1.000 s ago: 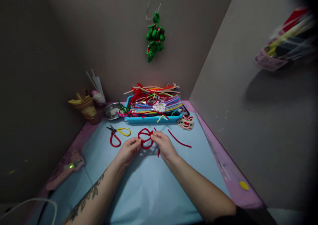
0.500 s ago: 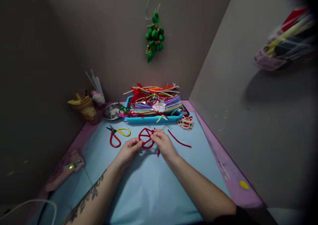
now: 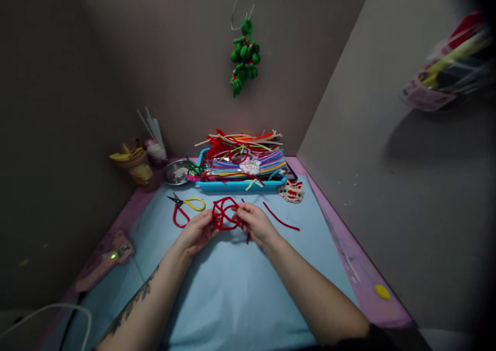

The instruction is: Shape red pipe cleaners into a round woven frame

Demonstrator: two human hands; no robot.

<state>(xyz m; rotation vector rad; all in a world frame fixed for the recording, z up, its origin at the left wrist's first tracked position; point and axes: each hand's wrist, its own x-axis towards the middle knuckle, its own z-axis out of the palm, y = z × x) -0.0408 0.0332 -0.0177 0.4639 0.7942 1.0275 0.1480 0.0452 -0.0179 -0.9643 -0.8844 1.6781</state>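
Head view: left hand (image 3: 196,233) is closed in a pinch on the left side of the red loops (image 3: 225,212); right hand (image 3: 253,223) pinches the right side; the loops sit between both hands, just above the tabletop (image 3: 232,299) near its middle, in front of the tray (image 3: 236,186).

Risks, as judged:
- the loops look like springy fuzzy wire; if either pinch slackens they could open and lose shape
- several strands cross close together; a pull from one side could kink or tangle them
- a short red tail hangs under the right hand; it may snag on the sheet
- cut ends are probably bare wire; a fingertip could get pricked
- scissors (image 3: 186,209) lie just left of the left hand; a sideways wrist sweep could knock them
- a loose red piece (image 3: 279,217) lies just right of the right hand; it could get dragged along
- light is dim; red crossings are hard to read, so a wrong strand could get grabbed

Surface: pale blue sheet over the tabletop; pink border (image 3: 349,258) at the sides; yellow blob (image 3: 382,290) on the right border; glue gun (image 3: 104,258) with a green light at the left edge; cable (image 3: 50,309) bottom left.

Room: a corner of plain grey walls; tray piled with coloured stems at the back; metal bowl (image 3: 174,172) and cup (image 3: 137,167) to its left; small figure (image 3: 291,191) to its right; green ornament (image 3: 245,56) hangs on the back wall; bag (image 3: 445,66) on the right wall.
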